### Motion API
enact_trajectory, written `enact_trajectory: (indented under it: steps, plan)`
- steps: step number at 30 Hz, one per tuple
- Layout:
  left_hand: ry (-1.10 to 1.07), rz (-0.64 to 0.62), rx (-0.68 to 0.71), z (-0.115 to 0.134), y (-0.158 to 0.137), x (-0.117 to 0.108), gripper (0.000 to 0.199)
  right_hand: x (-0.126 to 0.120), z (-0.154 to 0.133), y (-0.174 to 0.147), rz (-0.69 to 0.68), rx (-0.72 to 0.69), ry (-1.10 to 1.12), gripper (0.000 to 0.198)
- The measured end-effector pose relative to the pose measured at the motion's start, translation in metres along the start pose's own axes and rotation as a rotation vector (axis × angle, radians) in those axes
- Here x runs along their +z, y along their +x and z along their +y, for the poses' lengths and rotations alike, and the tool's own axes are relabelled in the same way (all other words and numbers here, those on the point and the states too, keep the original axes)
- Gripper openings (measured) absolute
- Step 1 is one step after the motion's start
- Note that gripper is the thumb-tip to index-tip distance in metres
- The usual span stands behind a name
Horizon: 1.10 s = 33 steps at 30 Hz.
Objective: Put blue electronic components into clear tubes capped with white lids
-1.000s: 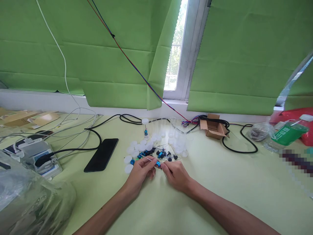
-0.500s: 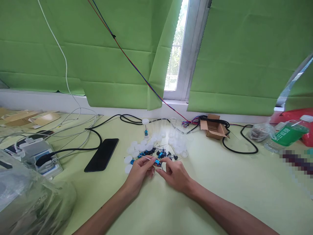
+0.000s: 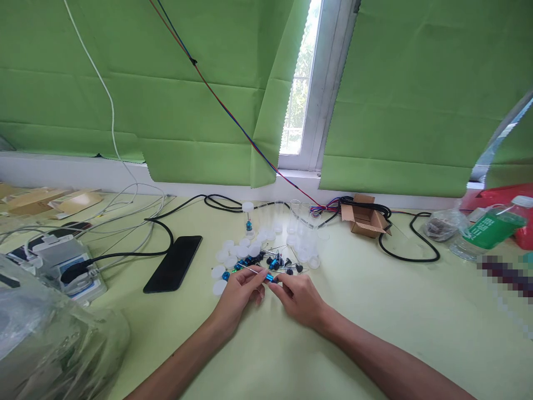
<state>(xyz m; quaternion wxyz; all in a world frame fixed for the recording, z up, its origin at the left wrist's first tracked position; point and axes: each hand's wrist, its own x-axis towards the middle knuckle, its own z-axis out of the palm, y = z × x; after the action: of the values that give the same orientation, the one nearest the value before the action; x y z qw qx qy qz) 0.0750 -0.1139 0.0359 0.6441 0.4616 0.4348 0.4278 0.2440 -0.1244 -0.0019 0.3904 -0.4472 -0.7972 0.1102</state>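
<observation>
Between the thumb and fingers of my left hand (image 3: 237,291) is a thin metal rod with a blue metallic piece (image 3: 270,276) at its right end. My right hand (image 3: 302,299) pinches a small black part at that end, thumb and index finger together. The fingertips hide where the two meet. Just beyond my hands lies a heap of blue and black pieces with thin metal pins (image 3: 273,262). White round caps (image 3: 230,261) lie left of the heap. Behind it stand several clear tubes (image 3: 295,214), along with a capped tube (image 3: 248,216) containing a blue piece.
A black phone (image 3: 174,264) lies left of my hands, beside a power strip (image 3: 89,283) and tangled cables. Clear plastic bags (image 3: 62,333) fill the lower left. An open cardboard box (image 3: 364,219) sits at the back; a green-labelled bottle (image 3: 487,230) lies at the right.
My right thumb and index finger have come together on the black part, where they stood apart before. The blue piece has turned slightly. My left hand has barely moved.
</observation>
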Motion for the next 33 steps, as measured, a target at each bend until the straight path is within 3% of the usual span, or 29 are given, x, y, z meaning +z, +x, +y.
enact_trajectory:
  steps: [16, 22, 33]
  plan:
    - [0.000, -0.027, 0.010, -0.0018, 0.0005, -0.0009, 0.031, -0.0003, 0.0009, 0.0004, -0.036, -0.015, -0.034, 0.053]
    - [-0.023, 0.032, -0.005, -0.0028, 0.0015, -0.0017, 0.032, 0.0018, 0.0013, -0.0017, 0.008, 0.088, 0.016, 0.035]
    - [-0.014, 0.014, 0.014, 0.0001, -0.0001, 0.0008, 0.032, 0.0031, 0.0057, -0.0012, -0.030, 0.028, 0.014, 0.025]
